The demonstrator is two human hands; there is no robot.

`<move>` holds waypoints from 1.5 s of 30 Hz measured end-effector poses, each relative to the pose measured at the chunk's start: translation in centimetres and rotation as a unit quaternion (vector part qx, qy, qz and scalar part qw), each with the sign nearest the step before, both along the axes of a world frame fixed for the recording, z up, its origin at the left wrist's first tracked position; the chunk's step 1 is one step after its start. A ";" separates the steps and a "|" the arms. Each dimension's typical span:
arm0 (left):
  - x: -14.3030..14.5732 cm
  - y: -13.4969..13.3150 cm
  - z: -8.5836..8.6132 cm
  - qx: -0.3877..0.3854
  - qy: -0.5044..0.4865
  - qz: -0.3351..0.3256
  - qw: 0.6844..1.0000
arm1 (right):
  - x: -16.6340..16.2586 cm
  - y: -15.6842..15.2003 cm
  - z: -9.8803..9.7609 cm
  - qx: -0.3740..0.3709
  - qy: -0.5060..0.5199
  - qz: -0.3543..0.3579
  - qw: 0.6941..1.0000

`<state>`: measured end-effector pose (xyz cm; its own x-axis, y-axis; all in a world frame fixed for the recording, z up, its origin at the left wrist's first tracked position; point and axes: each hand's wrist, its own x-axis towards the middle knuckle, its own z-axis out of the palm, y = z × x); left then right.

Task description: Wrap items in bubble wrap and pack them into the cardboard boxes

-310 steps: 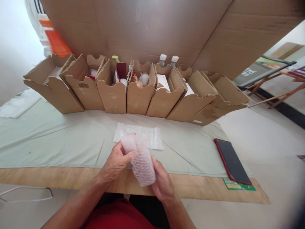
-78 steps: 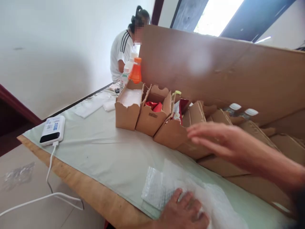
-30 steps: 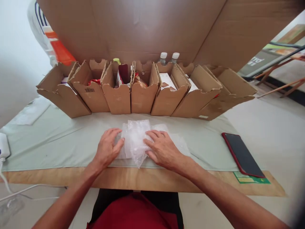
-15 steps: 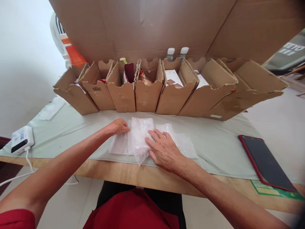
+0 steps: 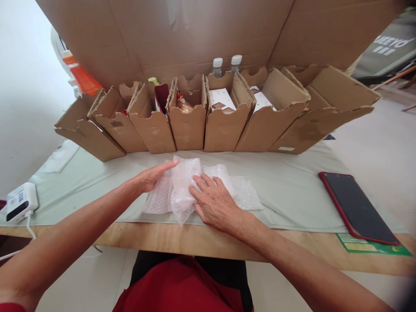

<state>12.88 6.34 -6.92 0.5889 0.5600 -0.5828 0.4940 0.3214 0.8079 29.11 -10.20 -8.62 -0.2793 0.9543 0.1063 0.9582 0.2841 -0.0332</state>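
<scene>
Clear bubble wrap [image 5: 186, 173] lies folded in overlapping layers on the cloth, with a flatter part [image 5: 247, 193] spreading out to the right. My right hand [image 5: 214, 201] rests on the middle of it, palm down and fingers spread. At the wrap's left side is my left hand [image 5: 154, 177], its fingers stretched out and the tips at the upper left edge of the raised fold. Neither hand is closed around anything. Whether something lies inside the folds I cannot tell.
Several open cardboard bins [image 5: 188, 130] stand in a row behind the wrap, against a tall cardboard panel [image 5: 201, 34]. A phone [image 5: 359, 208] lies at the right on a green card [image 5: 373, 247]. At the left sits a white device [image 5: 22, 201] with a cable.
My left hand has gone from curled fingers at the wrap's left edge to stretched fingers along it. My right hand stays on the wrap. The camera view has shifted slightly.
</scene>
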 end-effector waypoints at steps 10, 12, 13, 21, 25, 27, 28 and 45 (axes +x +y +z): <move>1.5 -2.5 -1.7 0.132 0.062 -0.020 0.989 | 2.3 -0.9 0.7 -0.030 0.173 -0.016 0.984; 1.3 -2.9 -2.1 0.168 0.071 -0.018 0.983 | 4.1 -1.2 1.4 -0.024 0.224 -0.059 0.972; 1.1 -3.1 -2.3 0.185 0.073 -0.016 0.980 | 5.2 -1.3 1.6 -0.022 0.240 -0.097 0.966; 0.4 -5.4 -2.7 0.320 0.088 -0.013 0.943 | 10.5 0.5 -0.1 -0.151 0.251 -0.195 0.936; 0.4 -6.3 -2.4 0.381 0.117 -0.029 0.917 | 10.4 1.6 -1.5 -0.169 0.258 -0.191 0.932; 0.4 -6.6 -2.4 0.404 0.126 -0.035 0.905 | 10.4 1.7 -1.8 -0.170 0.261 -0.188 0.932; 0.3 -6.6 -2.5 0.418 0.129 -0.038 0.899 | 10.3 1.7 -1.9 -0.168 0.264 -0.184 0.932; -1.5 -8.5 -4.7 0.659 -0.130 -0.035 0.740 | 9.6 0.6 -0.5 -0.171 0.389 -0.140 0.894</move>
<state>11.42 -2.19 -11.61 0.6391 0.5047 0.5804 0.2448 -0.8488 0.4685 38.76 -9.61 -9.17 0.0065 0.9892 -0.1465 0.6396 -0.1167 -0.7598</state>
